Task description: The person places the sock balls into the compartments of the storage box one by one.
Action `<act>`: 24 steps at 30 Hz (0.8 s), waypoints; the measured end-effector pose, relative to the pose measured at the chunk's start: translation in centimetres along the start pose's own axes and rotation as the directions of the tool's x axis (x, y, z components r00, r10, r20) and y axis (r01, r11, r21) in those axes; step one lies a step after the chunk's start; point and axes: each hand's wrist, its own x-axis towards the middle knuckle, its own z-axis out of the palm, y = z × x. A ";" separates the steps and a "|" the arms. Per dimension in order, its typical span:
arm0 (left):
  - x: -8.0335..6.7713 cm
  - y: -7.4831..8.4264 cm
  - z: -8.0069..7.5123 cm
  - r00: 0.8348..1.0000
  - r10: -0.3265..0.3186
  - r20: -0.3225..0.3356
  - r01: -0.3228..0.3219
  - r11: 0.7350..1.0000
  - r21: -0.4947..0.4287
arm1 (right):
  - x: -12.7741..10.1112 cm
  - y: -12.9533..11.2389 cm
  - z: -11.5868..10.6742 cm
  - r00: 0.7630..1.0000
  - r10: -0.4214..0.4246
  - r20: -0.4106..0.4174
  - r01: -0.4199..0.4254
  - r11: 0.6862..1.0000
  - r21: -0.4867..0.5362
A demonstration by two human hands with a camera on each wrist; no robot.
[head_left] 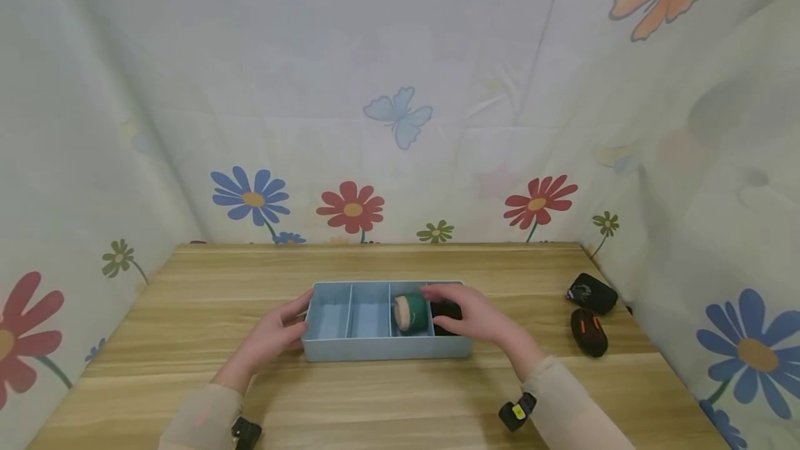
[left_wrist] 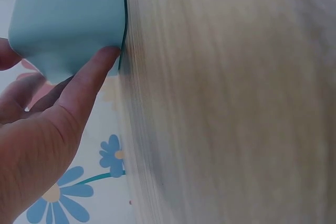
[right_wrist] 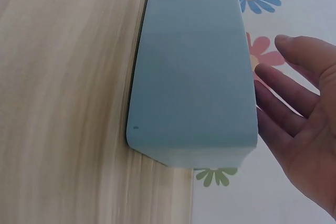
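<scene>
A light blue box (head_left: 387, 349) with a row of compartments sits on the wooden table. My left hand (head_left: 275, 335) touches its left end; in the left wrist view the thumb (left_wrist: 94, 74) lies straight along that end wall. Over the rightmost compartment is my right hand (head_left: 478, 314), its fingers spread above a black item (head_left: 445, 317) that they partly hide. Nothing shows between the right fingers (right_wrist: 289, 90) in the right wrist view. The neighbouring compartment holds a green roll-shaped thing (head_left: 414, 313) with a beige end. Both left compartments show bare floors.
At the table's right side lie a black pouch-like item (head_left: 592, 294) and, nearer, a dark computer mouse (head_left: 589, 332) with orange marks. A flower-and-butterfly printed curtain (head_left: 300, 89) hangs behind the table (head_left: 219, 283) and along both sides.
</scene>
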 end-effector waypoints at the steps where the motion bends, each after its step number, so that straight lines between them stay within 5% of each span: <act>1: 0.0 0.0 0.0 1.000 0.002 0.002 -0.002 1.000 -0.001 | -0.2 0.0 0.0 1.000 0.003 -0.001 -0.003 1.000 0.006; 24: -0.2 0.3 0.1 1.000 0.008 0.010 -0.008 1.000 0.000 | -4.2 -0.7 -0.4 0.988 0.127 -0.089 -0.117 0.987 0.107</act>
